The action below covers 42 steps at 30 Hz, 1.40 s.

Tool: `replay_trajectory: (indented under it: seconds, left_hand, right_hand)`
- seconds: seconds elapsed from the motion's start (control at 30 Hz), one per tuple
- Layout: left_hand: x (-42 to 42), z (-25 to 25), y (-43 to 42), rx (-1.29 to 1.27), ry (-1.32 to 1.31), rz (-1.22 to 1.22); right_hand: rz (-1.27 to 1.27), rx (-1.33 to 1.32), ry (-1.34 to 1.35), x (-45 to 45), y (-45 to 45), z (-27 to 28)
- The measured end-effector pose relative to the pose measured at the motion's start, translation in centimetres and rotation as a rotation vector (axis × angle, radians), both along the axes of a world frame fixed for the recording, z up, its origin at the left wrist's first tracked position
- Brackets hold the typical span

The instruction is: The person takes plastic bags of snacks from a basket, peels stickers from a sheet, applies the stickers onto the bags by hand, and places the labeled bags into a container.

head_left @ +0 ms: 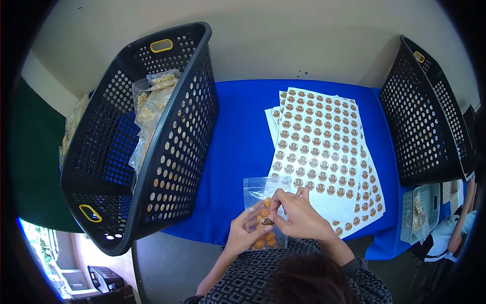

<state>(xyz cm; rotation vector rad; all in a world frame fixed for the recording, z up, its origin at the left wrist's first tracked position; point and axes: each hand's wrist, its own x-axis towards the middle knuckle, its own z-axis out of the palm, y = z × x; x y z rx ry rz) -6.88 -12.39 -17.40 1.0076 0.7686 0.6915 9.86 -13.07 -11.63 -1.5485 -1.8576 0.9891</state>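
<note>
My left hand (245, 230) grips a clear zip bag (256, 186) of round orange snacks (259, 243), its thumb lying across the front. A small round brown sticker (266, 221) shows against the bag, beside the left thumb tip. Over the bag's right side, my right hand (301, 215) is bent in a pinch, thumb and forefinger tips at the sticker's edge. Whether the sticker is fully stuck down cannot be made out. Right of the bag, sheets of matching round stickers (319, 137) lie overlapping on the blue tablecloth (238, 131).
A tall black basket (174, 167) on the left holds several filled snack bags (152, 109). Another black basket (417, 121) stands at the right end. Beyond my right side is a grey-green tray (407, 215) with a bag in it, and part of another person (458, 223).
</note>
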Motion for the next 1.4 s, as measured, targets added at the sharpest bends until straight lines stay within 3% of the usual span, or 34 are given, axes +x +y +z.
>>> replay_trajectory:
  seconds: [0.37,0.47,0.53,0.6,0.67,0.73,0.8,1.03,1.4]
  left_hand:
    - [0.6,-0.3,-0.5,-0.01,0.031,0.07]
    - [0.8,0.1,-0.5,0.013,0.054,0.106]
    - [1.0,0.5,-0.4,0.037,0.064,0.123]
    - [1.1,1.1,-0.4,-0.004,0.029,0.184]
    - [1.0,0.4,-0.1,0.012,0.005,0.165]
    - [1.0,-0.1,-0.1,0.106,-0.095,0.172]
    - [0.7,-0.5,0.2,0.097,-0.041,0.13]
    - [0.8,-0.1,0.3,0.065,-0.052,0.162]
    - [1.3,0.9,0.4,0.048,-0.074,0.137]
  right_hand:
    - [-0.072,0.06,-0.016,-0.5,-0.5,-1.8]
    - [-0.187,0.301,-0.03,-0.4,-0.6,-2.9]
    - [-0.423,0.366,0.249,-0.5,-0.9,-3.6]
    - [-0.442,0.282,0.195,-0.1,-1.4,-4.4]
    - [-0.406,-0.21,0.759,-0.1,-1.6,-6.0]
    - [-0.332,-0.223,0.753,0.0,-1.6,-5.8]
    - [-0.138,-0.522,0.976,-0.3,-1.2,-4.3]
    - [-0.222,-0.356,0.967,-1.7,-1.4,-5.3]
    - [-0.233,-0.313,0.984,-1.0,-1.5,-5.7]
